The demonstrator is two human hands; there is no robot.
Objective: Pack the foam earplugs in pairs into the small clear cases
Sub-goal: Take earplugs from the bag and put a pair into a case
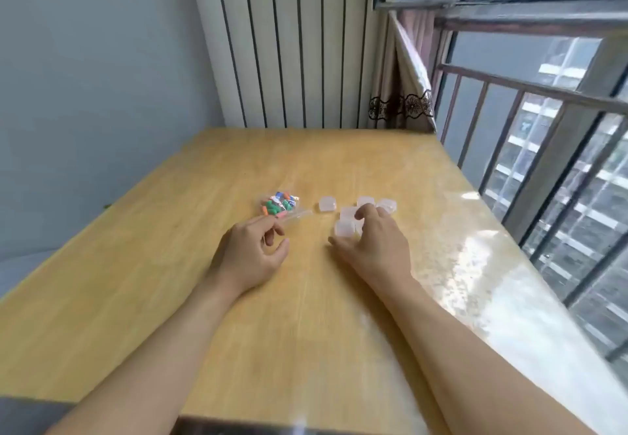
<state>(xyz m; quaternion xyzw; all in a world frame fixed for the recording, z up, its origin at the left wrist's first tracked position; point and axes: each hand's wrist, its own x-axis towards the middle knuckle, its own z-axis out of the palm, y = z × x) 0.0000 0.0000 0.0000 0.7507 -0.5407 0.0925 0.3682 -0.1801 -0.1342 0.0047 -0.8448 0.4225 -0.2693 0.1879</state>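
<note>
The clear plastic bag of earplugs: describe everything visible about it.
The small clear plastic bag of coloured foam earplugs lies flat on the yellow wooden table, left of the small clear cases. Green, orange, blue and white pieces show through it, bunched together. Its near end reaches toward the left hand, whose fingertips are right beside it; whether they touch is unclear. The bag's opening cannot be made out.

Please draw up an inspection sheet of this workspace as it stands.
Surface: wooden table, glossy, glare along the window side.
Job's things: clear bag of coloured earplugs; small clear cases loosely grouped to its right, none visibly filled.
Clutter: nothing seen.
Hands: left hand loosely curled, holding nothing, just short of the bag; right hand reaching onto the cluster of cases, grip unclear.
Cables: nothing seen.
Surroundings: ribbed wall panel behind the table, curtain, barred window on the right.
</note>
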